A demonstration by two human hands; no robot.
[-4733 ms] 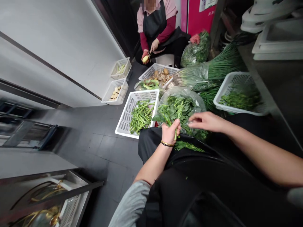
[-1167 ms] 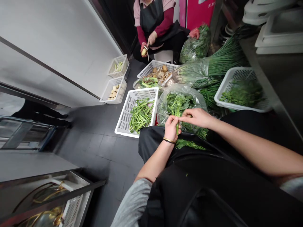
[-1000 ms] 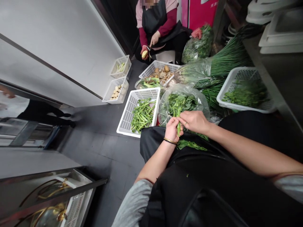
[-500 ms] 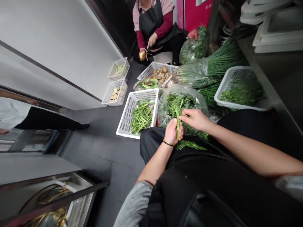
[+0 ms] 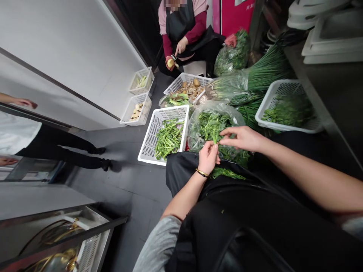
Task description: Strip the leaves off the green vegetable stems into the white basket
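Note:
My left hand [image 5: 208, 158], with a bracelet at its wrist, is closed around the lower end of a leafy green stalk [image 5: 215, 137]. Close to the stalk's right side is my right hand [image 5: 241, 139], its thumb and forefinger apart. Beneath and beyond both hands sits a clear plastic bag [image 5: 239, 117] of leafy greens [image 5: 207, 122]. To its left, a white slotted basket [image 5: 147, 149] contains trimmed green stalks [image 5: 169, 139]. Loose leaves [image 5: 227, 173] lie on the dark apron over my lap.
Opposite me, a seated co-worker [image 5: 181, 26] holds a peeler and a pale peeled potato [image 5: 170, 63] above a basket of potatoes and peelings [image 5: 195, 90]. Bundled long green stems [image 5: 269, 68] and another basket [image 5: 262, 113] are at right. Someone walks [image 5: 56, 141] at left.
The stalk has sunk lower in my left hand, and my right fingers have drawn slightly to the right, off it. The walking person's legs have moved apart.

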